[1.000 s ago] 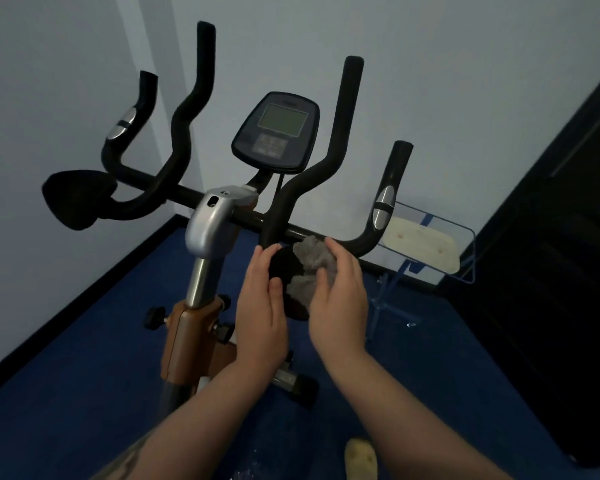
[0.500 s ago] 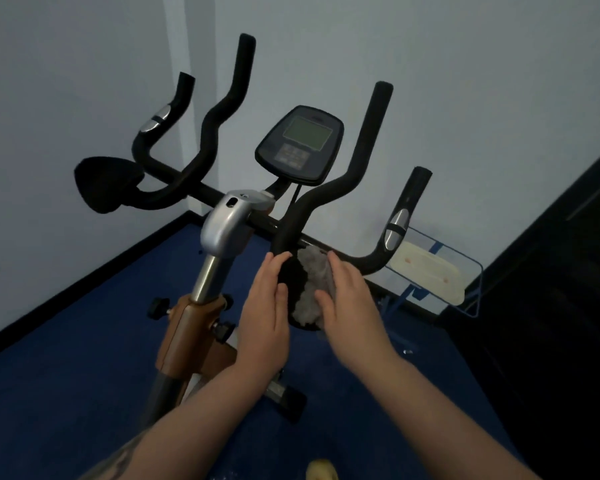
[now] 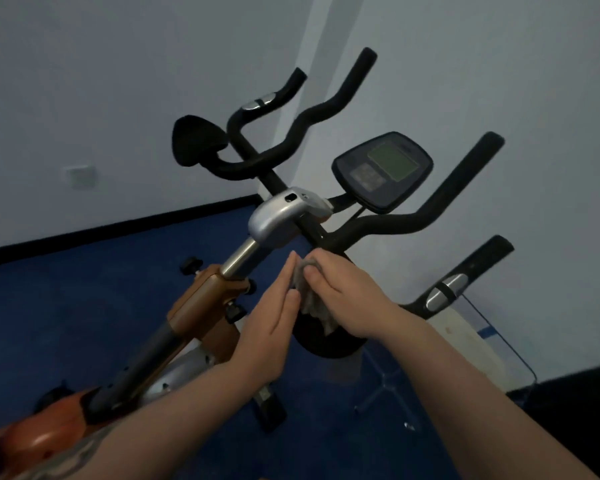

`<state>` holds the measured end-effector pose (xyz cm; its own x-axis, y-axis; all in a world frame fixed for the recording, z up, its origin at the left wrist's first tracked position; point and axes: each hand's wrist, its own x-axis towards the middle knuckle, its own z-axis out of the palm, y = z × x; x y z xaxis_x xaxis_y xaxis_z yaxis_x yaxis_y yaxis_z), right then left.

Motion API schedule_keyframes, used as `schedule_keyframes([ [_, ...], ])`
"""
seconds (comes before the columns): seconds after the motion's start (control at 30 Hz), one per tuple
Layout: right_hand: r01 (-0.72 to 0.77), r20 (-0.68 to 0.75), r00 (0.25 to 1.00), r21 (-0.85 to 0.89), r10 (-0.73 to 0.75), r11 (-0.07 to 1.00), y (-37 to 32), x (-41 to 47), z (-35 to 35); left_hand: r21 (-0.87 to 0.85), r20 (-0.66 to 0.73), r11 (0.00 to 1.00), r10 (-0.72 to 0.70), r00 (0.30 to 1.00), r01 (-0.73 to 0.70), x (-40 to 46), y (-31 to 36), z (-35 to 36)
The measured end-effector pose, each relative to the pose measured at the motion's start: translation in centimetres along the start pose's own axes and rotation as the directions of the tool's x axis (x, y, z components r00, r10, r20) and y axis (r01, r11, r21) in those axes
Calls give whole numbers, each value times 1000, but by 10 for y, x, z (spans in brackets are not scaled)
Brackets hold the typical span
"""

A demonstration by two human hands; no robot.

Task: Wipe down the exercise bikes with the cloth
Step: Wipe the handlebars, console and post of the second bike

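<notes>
Closest to the camera, two bare forearms reach in from the bottom edge, the left one marked with a dark tattoo. The left hand (image 3: 269,322) is held flat with its fingers straight and together, their inner side laid against the black rounded elbow pad (image 3: 329,337) of the handlebar; it grasps nothing. The right hand (image 3: 347,299) has its fingers curled over a crumpled grey cloth (image 3: 314,303), pressing it onto the top of that same pad, so the cloth sits between the two hands. Just beyond them rises the orange-and-silver exercise bike (image 3: 201,306), its chrome stem running up into a silver plastic clamp cover (image 3: 281,218). The black foam handlebars (image 3: 413,220) branch from there, with silver pulse sensors on the outer grips and a second black elbow pad (image 3: 196,142) on the far left side. An oval dark console with a greenish screen (image 3: 383,171) stands above the bars (the screen text is too blurred to read). Under it all lies a deep blue carpet (image 3: 84,313), and behind, pale grey walls meet in a corner.
</notes>
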<state>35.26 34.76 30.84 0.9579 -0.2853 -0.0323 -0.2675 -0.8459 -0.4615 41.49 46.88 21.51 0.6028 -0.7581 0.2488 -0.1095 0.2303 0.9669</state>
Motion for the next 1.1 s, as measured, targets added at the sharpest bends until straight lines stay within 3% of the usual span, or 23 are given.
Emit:
schedule_keyframes([
  [0.17,122,57,989,242,-139,963,19,-4,-22,-71,-121,997,-44,992,36,-5,-1,17],
  [0.3,327,186,931,-48,-313,944,2,22,-10,-121,-281,991,-83,956,50,-5,-2,29],
  [0.37,376,233,905,-43,-357,926,11,21,-13,-106,-299,993,-75,951,45,-7,-5,30],
  [0.53,227,201,952,48,-232,973,37,7,-27,-119,-296,993,-36,955,0,-6,-8,33],
  [0.63,293,147,948,-63,-281,954,19,9,-11,-132,-351,991,-18,936,-30,-3,-8,41],
  [0.7,312,103,946,-49,-306,949,16,6,-7,-122,-379,991,-5,925,-45,-1,-10,44],
  [0.8,128,141,980,82,-139,988,29,-6,-16,-81,-378,994,31,925,-66,0,-10,45],
  [0.93,-46,176,984,48,37,998,28,-8,-22,16,-391,997,80,917,-80,2,-7,40],
  [1.0,-73,105,992,5,72,997,14,-5,-13,59,-378,996,84,922,-66,3,-5,40],
  [1.1,-149,-119,981,48,154,988,6,-21,6,139,-357,988,108,928,-62,2,-1,39],
])
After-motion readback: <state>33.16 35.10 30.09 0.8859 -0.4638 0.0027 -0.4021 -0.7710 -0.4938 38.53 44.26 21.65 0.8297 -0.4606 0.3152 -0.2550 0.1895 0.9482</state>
